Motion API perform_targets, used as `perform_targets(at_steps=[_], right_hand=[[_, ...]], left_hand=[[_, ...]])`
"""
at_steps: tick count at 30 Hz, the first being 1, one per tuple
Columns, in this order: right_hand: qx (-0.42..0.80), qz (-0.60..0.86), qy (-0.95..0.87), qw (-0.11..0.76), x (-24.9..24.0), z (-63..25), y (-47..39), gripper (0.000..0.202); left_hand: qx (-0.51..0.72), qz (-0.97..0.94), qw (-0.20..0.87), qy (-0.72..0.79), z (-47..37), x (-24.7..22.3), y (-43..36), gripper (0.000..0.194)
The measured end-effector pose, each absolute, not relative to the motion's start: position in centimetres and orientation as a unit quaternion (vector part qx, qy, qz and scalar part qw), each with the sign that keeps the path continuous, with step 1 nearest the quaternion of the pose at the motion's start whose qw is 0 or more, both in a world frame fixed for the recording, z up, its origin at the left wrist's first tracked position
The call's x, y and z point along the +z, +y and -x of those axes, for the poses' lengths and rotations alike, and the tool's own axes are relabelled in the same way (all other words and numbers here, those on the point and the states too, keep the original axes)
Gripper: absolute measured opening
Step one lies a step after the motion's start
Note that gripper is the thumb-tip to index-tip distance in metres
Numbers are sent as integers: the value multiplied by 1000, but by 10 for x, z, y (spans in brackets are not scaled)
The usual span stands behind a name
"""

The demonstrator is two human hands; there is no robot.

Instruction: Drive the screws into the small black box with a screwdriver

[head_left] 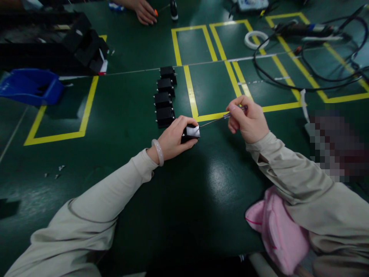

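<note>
My left hand (177,136) is closed around a small black box (188,137) with a shiny silver face and holds it on the green table. A slim screwdriver (215,121) is pinched in the fingers of my right hand (249,119). Its thin shaft points left, and the tip is at the silver face of the box; whether it touches cannot be made out. Just beyond my left hand, several similar black boxes (164,100) stand in a row, with small shiny bits along their sides.
A blue bin (31,86) and a black rack (52,50) stand at left; small screws (57,175) lie nearer. Tape roll (256,39) and cabled tool (308,30) lie at far right. Pink cloth item (276,231) is by my right sleeve. Another person's hand (145,11) rests across the table.
</note>
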State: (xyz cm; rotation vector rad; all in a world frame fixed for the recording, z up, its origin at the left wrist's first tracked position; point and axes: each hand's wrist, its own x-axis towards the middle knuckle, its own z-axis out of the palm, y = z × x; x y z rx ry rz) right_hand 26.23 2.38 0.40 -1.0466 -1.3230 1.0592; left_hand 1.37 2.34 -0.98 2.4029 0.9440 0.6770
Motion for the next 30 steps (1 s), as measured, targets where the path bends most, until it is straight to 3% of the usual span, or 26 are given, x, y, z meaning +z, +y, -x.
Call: perform_targets(at_steps=[21, 30], right_hand=[[448, 439, -567, 534, 6, -262, 23, 43], [433, 457, -564, 534, 4, -262, 23, 35]], left_hand=[[249, -876, 232, 343, -14, -9, 23, 34], [244, -873, 243, 347, -14, -6, 22, 35]])
